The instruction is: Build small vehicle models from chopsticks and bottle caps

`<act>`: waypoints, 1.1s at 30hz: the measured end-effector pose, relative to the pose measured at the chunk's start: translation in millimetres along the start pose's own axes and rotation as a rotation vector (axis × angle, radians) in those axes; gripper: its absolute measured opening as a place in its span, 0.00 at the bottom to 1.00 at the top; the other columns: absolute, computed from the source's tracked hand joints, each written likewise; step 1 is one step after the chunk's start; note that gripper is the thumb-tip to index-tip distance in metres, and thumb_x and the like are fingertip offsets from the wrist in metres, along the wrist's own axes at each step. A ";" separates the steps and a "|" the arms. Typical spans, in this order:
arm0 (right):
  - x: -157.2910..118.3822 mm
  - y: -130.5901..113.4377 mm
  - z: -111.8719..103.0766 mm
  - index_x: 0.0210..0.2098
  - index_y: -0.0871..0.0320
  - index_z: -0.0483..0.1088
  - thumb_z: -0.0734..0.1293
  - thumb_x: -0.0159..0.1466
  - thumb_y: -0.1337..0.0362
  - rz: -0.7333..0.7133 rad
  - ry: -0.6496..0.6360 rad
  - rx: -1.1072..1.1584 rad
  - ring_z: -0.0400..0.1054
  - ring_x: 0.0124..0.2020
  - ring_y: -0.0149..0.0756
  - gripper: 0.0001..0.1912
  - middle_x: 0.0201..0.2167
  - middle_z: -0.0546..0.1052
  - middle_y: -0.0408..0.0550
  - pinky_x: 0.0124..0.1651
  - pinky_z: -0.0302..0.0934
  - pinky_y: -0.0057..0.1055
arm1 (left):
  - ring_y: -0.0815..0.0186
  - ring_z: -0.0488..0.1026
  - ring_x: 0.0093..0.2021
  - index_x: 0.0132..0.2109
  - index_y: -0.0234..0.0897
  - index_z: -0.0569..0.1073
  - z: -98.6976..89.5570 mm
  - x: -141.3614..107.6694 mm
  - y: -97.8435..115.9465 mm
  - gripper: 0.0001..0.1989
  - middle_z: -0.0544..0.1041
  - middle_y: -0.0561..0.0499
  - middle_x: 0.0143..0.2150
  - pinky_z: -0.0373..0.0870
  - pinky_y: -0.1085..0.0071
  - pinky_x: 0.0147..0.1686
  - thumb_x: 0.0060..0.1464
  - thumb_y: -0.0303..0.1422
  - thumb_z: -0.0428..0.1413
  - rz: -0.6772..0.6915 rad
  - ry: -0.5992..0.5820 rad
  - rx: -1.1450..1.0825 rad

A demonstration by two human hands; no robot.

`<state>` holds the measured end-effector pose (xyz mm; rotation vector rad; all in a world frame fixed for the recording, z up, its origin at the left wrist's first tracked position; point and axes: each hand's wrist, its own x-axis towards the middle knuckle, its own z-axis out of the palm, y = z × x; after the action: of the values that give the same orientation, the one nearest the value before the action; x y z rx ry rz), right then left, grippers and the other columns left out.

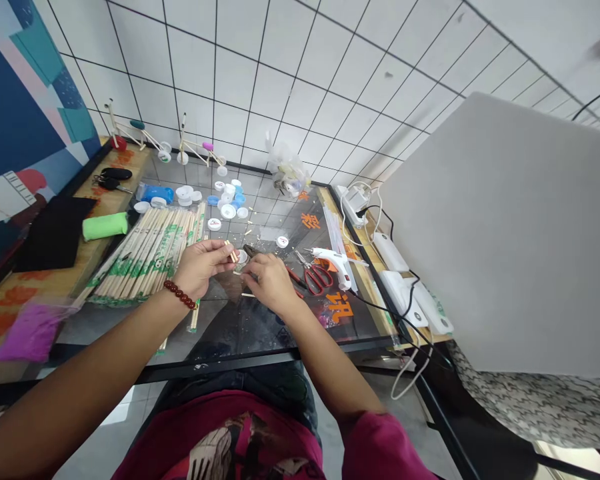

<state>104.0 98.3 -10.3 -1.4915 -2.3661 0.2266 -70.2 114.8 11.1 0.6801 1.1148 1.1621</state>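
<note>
Over the middle of the dark glass table, my left hand [203, 267] pinches short pieces of wooden stick [231, 251] between thumb and fingertips. Close beside it on the right, my right hand [270, 280] has its fingers curled together near the glass; whatever they grip is too small to make out. A white bottle cap [242, 256] lies between the two hands. Wrapped chopsticks [145, 250] are spread in a bundle left of my left hand. Red-handled scissors [319, 277] and a white glue gun [334, 263] lie right of my right hand.
White and blue caps [229, 200] sit farther back, near a clear plastic bag [286, 175]. Small stick models [195, 147] stand by the tiled wall. Power strips [393, 253] and cables run along the right edge. Green [105, 227] and purple [30, 331] packs lie at left.
</note>
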 end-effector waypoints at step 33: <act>-5.3 9.3 6.8 0.47 0.55 0.76 0.70 0.65 0.65 -0.175 0.297 0.595 0.72 0.34 0.34 0.11 0.33 0.78 0.46 0.41 0.68 0.31 | 0.69 0.74 0.29 0.29 0.31 0.81 1.2 -4.4 -7.3 0.21 0.76 0.50 0.26 0.78 0.68 0.36 0.29 0.41 0.75 -0.044 -0.155 0.050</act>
<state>111.4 98.0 -20.5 -0.9569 -1.9395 0.5643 -66.4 108.6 6.5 0.7674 1.0259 1.0293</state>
